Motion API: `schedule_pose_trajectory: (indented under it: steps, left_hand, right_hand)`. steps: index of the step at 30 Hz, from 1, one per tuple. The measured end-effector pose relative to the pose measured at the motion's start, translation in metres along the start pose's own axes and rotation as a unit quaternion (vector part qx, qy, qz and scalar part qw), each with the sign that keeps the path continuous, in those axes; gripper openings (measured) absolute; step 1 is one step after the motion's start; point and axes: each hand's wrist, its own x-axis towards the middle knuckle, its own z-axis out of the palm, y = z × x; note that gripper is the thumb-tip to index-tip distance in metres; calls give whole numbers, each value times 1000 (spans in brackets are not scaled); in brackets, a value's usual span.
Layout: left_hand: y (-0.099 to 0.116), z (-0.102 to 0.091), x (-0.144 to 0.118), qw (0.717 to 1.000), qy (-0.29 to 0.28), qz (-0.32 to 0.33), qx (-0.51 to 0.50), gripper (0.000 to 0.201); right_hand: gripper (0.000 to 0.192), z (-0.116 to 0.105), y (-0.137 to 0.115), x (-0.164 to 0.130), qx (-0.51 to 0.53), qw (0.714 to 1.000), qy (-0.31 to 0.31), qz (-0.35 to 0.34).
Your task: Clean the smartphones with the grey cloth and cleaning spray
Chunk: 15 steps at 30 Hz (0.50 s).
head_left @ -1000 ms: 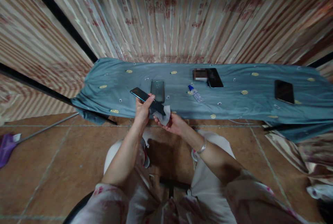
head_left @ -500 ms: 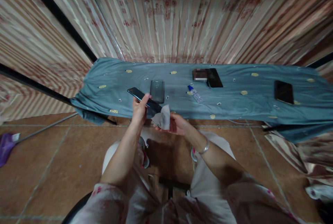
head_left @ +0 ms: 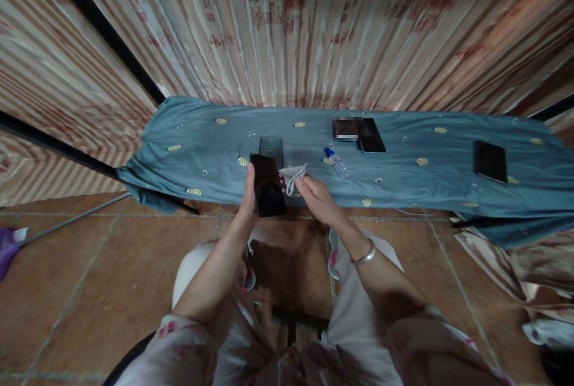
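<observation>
Seated, both forearms stretched forward and converging above the knees. Left hand (head_left: 249, 195) raised with wrist bent upward, fingers and thumb wrapped along the sides of a dark phone (head_left: 268, 185), holding it face up at the near edge of the table. Right hand (head_left: 316, 193) extended just beside it, palm down, fingertips pinched on a small grey cloth (head_left: 293, 175) close to the phone's right side. Right wrist ringed by a silver bangle (head_left: 363, 256). Elbows bent, upper arms in pale flowered sleeves.
</observation>
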Motion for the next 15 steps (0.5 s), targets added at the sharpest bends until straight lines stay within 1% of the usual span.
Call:
schedule_pose_trajectory:
  steps: [3, 5, 7, 9, 10, 12, 15]
  left_hand:
    - [-12, 5, -5, 999, -22, -38, -12, 66]
    - [-20, 5, -9, 999, -20, -41, -16, 60]
    - [-26, 3, -10, 999, -16, -30, -24, 55]
    - [-28, 1, -9, 999, -8, -10, -34, 55]
    - [-28, 0, -8, 999, -1, -4, -39, 55]
    - [-24, -2, -4, 999, 15, -9, -44, 54]
    - [-17, -4, -1, 997, 26, -44, -57, 61]
  right_hand:
    - [44, 9, -4, -1, -70, 994, -40, -73]
    - [49, 16, -5, 0, -114, 988, -45, -91]
    - [53, 19, -5, -1, -143, 984, -32, -104]
    - [57, 19, -7, -2, -160, 979, -5, -129]
    - [56, 19, -8, -3, -167, 975, 9, -144]
    - [47, 18, -9, -6, -181, 968, 27, -172]
    - [33, 21, -9, -11, -203, 956, 18, -210]
